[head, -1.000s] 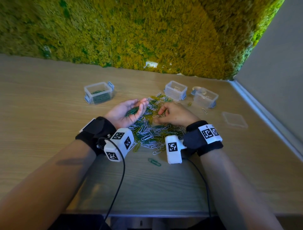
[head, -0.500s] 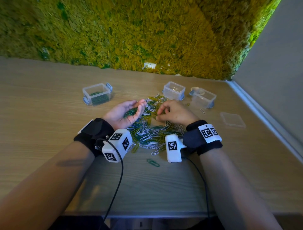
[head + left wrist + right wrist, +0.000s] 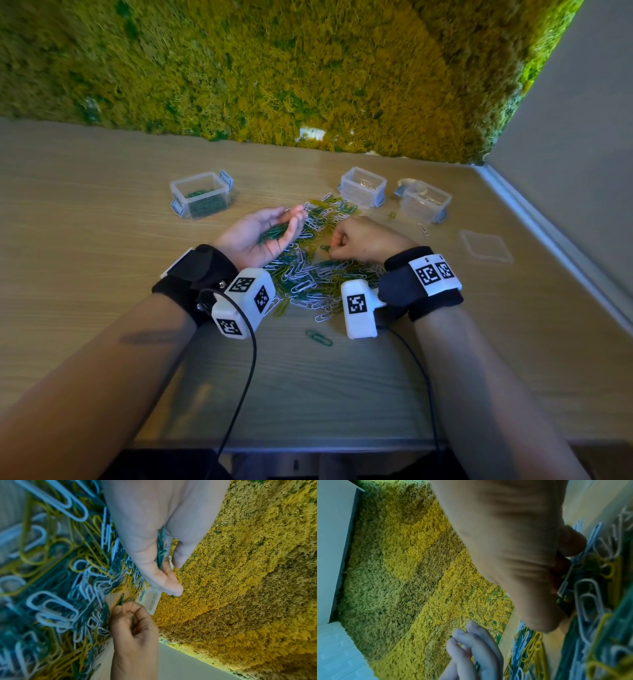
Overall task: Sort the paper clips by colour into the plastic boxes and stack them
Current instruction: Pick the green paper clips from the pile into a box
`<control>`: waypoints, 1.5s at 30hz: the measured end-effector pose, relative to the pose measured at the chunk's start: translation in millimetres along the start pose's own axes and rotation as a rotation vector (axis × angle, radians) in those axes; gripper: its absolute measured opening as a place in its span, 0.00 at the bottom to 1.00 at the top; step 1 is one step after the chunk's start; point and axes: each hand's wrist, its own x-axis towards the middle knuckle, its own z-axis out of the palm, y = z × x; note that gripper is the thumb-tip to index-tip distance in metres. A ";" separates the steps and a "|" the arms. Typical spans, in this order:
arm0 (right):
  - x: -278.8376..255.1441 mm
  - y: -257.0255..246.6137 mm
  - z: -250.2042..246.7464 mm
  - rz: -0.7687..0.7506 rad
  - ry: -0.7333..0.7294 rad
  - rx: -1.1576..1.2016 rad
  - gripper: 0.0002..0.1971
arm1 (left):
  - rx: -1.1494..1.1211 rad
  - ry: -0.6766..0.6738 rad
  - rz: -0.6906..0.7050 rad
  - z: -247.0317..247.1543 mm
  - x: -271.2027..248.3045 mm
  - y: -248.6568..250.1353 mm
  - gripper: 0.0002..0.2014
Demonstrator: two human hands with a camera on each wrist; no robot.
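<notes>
Right now a green clip [image 3: 121,600] is pinched in the right hand [image 3: 363,240] fingertips, long axis pointing away toward the far edge, over the mixed pile [image 3: 315,274] mid-table [image 3: 102,240]. Beside it, the left hand [image 3: 263,233] lies palm-up, fingers loosely cupped round a bunch of green clips [image 3: 274,234]. Three boxes [image 3: 202,195] stand beyond.

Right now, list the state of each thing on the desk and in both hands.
Left hand: palm up, cupping green paper clips.
Right hand: pinching one green clip.
Left clear plastic box: open, green clips inside.
Two right clear boxes: open.
Square clear lid: lying flat, off.
Mixed clip pile: unsorted.
</notes>
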 end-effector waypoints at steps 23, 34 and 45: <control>-3.9 4.7 -5.5 -0.045 0.085 0.017 0.10 | 0.077 -0.004 -0.018 1.3 -3.2 -1.0 0.16; 2.8 -0.2 -0.9 -0.003 -0.063 -0.061 0.11 | 0.059 0.003 -0.015 2.8 -4.0 -1.4 0.16; 0.9 2.5 -8.1 -0.186 0.339 0.372 0.07 | 0.162 -0.077 -0.135 -0.3 -4.1 -3.1 0.22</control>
